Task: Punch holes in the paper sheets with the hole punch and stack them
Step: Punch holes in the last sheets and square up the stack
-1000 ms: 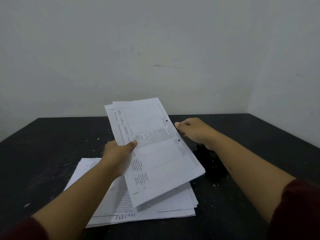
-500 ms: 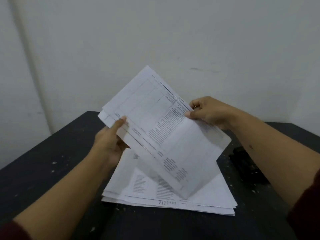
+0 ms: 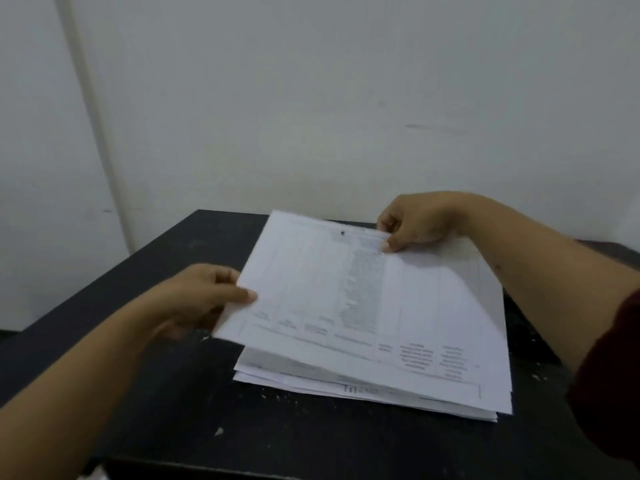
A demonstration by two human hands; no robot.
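Paper sheets (image 3: 346,306) hang low over the stack (image 3: 363,389) on the desk (image 3: 173,393), left hand (image 3: 204,296) and right hand (image 3: 415,220) pinching opposite edges, likely to square them before laying down

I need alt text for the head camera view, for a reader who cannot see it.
Two hands hold a printed sheet just above a paper stack on a black table. The left hand pinches its left edge, and the right hand pinches its far edge beside a punched hole.
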